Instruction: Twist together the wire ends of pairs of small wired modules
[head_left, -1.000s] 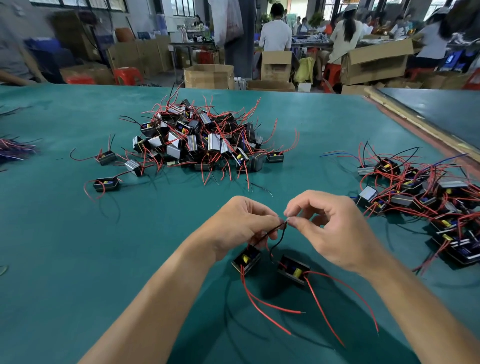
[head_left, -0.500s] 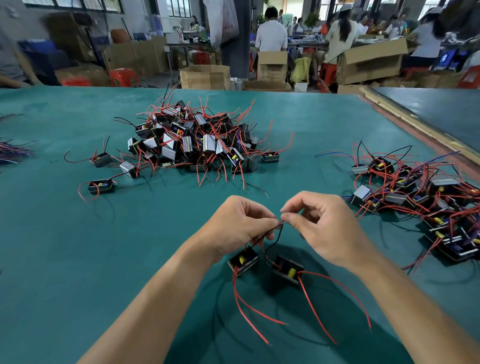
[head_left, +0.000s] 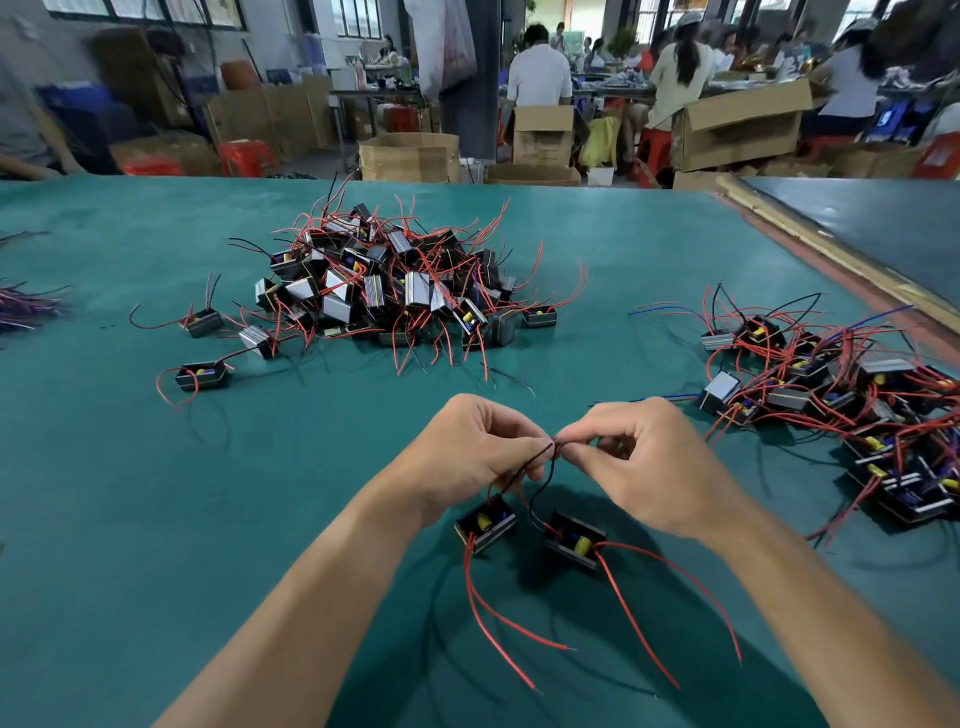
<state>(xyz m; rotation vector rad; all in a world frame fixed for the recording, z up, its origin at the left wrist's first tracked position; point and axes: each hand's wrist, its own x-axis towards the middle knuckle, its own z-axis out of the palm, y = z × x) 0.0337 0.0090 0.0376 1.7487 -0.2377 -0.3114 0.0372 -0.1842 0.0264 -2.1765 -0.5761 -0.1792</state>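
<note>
Just above the green table (head_left: 156, 519), left hand (head_left: 467, 457) and right hand (head_left: 654, 467) curled, fingertips pressed together on the black wire ends (head_left: 553, 446) where they meet between the two thumbs. Below the left hand, left module (head_left: 485, 524); below and between the wrists, right module (head_left: 575, 540); two in all, open faces up, long axes slanting. Four red leads trailing toward the wearer. Beyond the knuckles, loose pile (head_left: 395, 286). Right of the right hand, second heap (head_left: 841, 395).
</note>
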